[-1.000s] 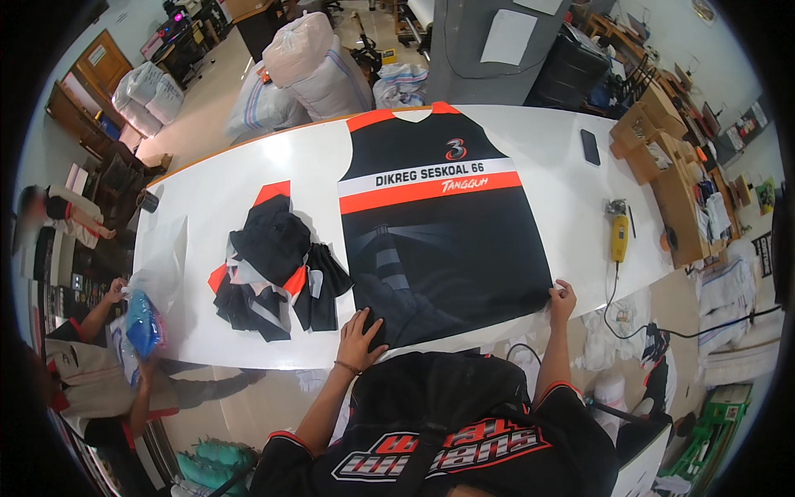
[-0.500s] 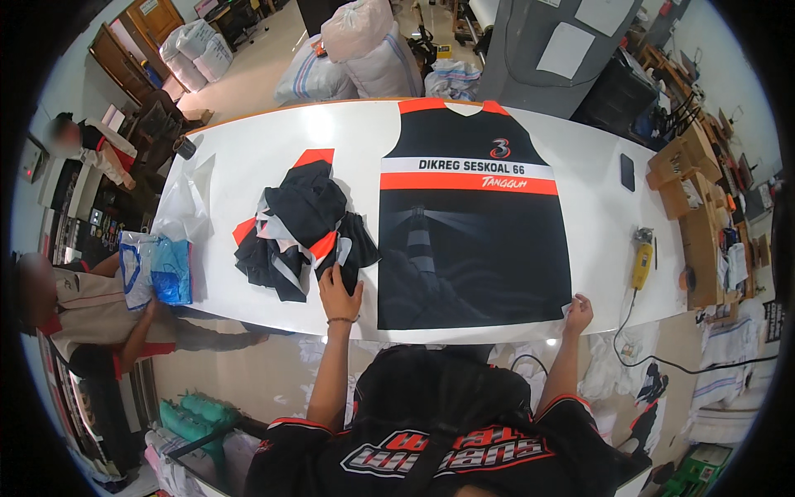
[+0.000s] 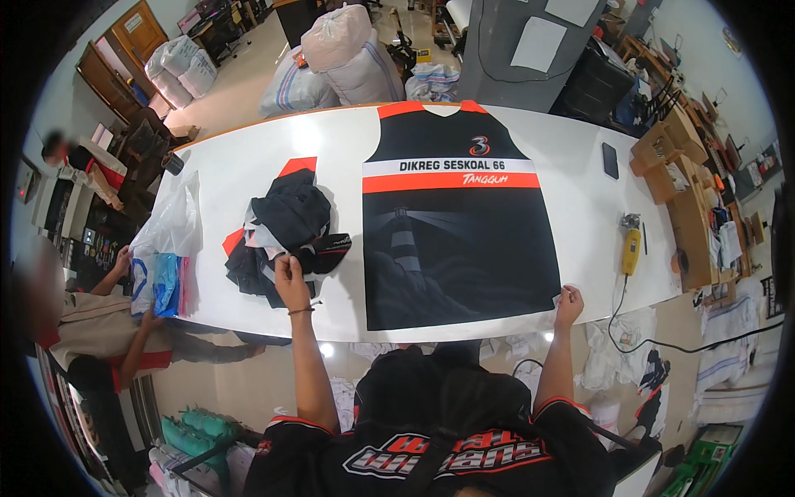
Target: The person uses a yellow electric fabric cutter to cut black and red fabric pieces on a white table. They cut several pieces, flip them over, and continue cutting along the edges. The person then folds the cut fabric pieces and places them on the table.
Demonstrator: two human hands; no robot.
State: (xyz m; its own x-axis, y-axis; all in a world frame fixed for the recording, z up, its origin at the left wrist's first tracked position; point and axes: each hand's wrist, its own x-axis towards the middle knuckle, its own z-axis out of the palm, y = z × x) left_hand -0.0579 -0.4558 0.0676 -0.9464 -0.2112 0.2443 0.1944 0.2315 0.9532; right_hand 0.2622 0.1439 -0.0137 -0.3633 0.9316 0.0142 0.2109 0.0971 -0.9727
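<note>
A sleeveless black jersey panel (image 3: 451, 273) lies flat on the white table (image 3: 348, 311), with orange shoulders and a white and an orange band across the chest. My right hand (image 3: 569, 306) pinches at its lower right corner, where a small white tag shows by the fingers. To the left is a crumpled heap of black, orange and grey fabric pieces (image 3: 290, 207). My left hand (image 3: 291, 280) is closed on the near side of this heap; its fingertips partly hide the cloth. A dark piece with white marks (image 3: 331, 253) sticks out to the right of that hand.
A yellow corded power tool (image 3: 632, 248) and a phone (image 3: 610, 161) lie on the table's right side. Cardboard boxes (image 3: 662, 157) stand beyond. At the left end, a co-worker (image 3: 108, 323) handles blue and clear plastic bags (image 3: 166, 282). Stuffed sacks (image 3: 356, 66) stand behind the table.
My left hand has moved left along the heap, and the dark piece beside it has shifted and folded over. My right hand stays at the panel's corner. The whole view has shifted slightly.
</note>
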